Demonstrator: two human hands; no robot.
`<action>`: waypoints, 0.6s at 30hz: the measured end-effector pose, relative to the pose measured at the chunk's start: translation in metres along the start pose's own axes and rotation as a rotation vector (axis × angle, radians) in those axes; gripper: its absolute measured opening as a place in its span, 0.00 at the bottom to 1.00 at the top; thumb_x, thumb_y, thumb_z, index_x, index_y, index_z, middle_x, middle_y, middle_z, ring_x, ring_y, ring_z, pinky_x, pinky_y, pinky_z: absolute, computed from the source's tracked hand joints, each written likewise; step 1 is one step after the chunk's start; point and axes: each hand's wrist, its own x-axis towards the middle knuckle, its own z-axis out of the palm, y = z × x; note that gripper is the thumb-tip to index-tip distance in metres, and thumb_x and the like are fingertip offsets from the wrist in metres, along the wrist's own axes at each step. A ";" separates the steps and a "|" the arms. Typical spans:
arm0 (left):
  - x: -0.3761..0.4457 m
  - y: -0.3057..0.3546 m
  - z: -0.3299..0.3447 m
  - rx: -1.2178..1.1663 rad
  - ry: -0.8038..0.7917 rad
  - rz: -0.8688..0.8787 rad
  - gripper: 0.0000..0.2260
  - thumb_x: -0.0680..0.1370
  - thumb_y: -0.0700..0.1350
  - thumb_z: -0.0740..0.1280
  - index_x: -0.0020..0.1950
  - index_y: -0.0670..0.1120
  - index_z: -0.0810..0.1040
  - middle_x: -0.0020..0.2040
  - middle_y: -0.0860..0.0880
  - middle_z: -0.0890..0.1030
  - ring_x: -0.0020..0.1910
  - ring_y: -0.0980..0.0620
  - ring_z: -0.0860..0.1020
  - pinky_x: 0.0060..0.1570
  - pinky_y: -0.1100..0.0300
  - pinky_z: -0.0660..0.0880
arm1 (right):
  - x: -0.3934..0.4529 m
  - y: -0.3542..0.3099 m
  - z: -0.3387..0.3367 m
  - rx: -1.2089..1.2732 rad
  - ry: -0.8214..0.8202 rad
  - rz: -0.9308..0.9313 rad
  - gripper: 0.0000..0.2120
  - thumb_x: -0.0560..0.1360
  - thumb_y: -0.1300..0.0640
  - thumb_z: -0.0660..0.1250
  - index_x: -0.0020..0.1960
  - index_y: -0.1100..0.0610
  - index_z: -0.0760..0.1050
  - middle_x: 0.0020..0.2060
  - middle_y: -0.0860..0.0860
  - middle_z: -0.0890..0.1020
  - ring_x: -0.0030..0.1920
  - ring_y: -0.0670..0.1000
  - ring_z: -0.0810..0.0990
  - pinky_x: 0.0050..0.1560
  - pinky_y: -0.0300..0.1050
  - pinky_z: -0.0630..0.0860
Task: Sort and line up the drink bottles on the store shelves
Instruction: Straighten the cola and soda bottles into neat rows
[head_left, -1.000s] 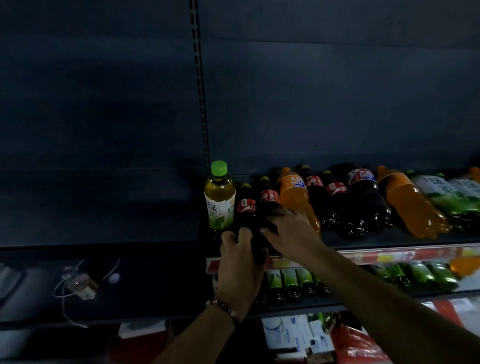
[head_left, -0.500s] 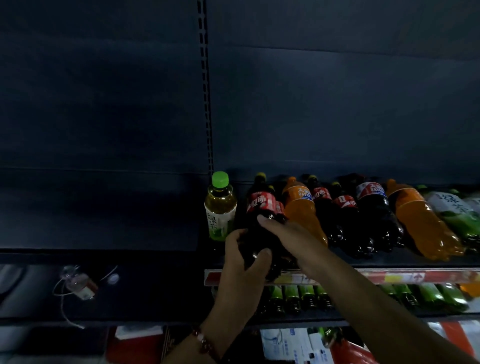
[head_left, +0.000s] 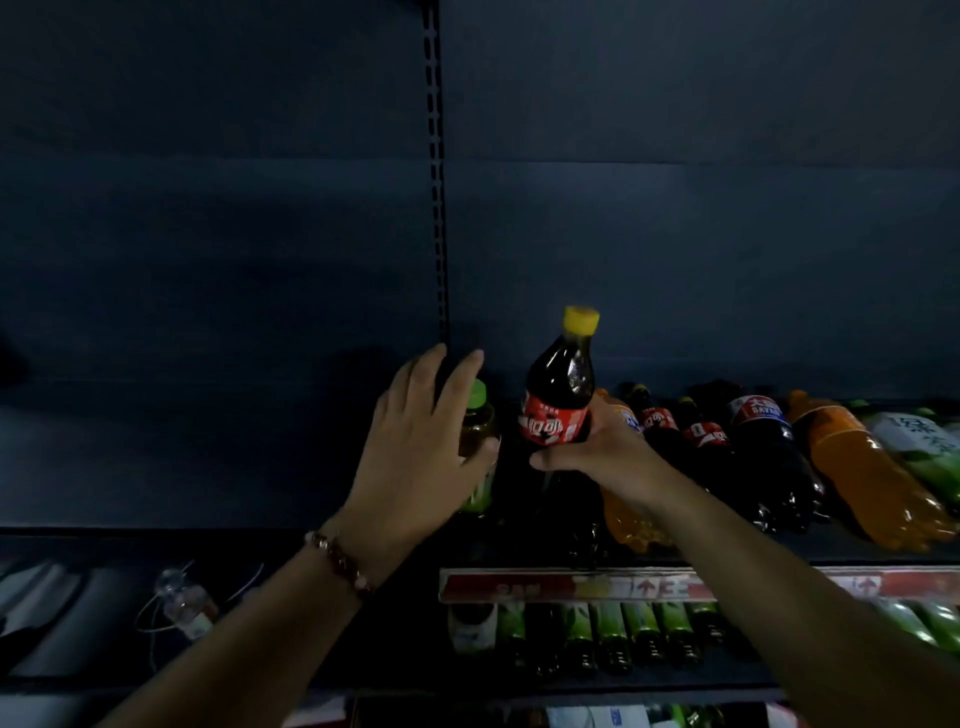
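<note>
Cola (head_left: 558, 405) stands upright on the shelf (head_left: 857, 558), our right hand (head_left: 602, 452) wrapped around its label. Our left hand (head_left: 421, 457), fingers spread, rests against the tea bottle (head_left: 478, 431) just beside, hiding most of it. To the right we see bottles lying tilted: orange soda (head_left: 878, 483), dark colas (head_left: 769, 457), green tea (head_left: 919, 447). Green bottles (head_left: 639, 629) fill the lower shelf.
</note>
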 end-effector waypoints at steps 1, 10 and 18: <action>0.006 -0.005 0.000 0.044 -0.068 -0.009 0.38 0.76 0.59 0.65 0.79 0.56 0.47 0.79 0.47 0.54 0.76 0.46 0.55 0.73 0.49 0.57 | 0.003 0.000 0.002 -0.022 -0.033 -0.008 0.31 0.66 0.70 0.77 0.63 0.51 0.71 0.52 0.50 0.84 0.52 0.45 0.83 0.48 0.36 0.78; 0.013 -0.021 0.012 -0.085 -0.228 -0.018 0.37 0.77 0.59 0.65 0.78 0.62 0.44 0.72 0.52 0.69 0.65 0.52 0.72 0.57 0.56 0.74 | 0.010 0.015 0.009 -0.251 -0.105 0.060 0.31 0.65 0.69 0.78 0.57 0.45 0.69 0.51 0.45 0.81 0.52 0.41 0.81 0.46 0.30 0.75; 0.013 -0.024 0.018 -0.074 -0.204 0.013 0.38 0.77 0.61 0.64 0.78 0.61 0.43 0.71 0.52 0.68 0.66 0.51 0.70 0.58 0.55 0.73 | 0.010 0.027 0.015 -0.228 -0.057 0.049 0.38 0.63 0.68 0.79 0.65 0.45 0.67 0.58 0.46 0.80 0.59 0.43 0.79 0.63 0.46 0.76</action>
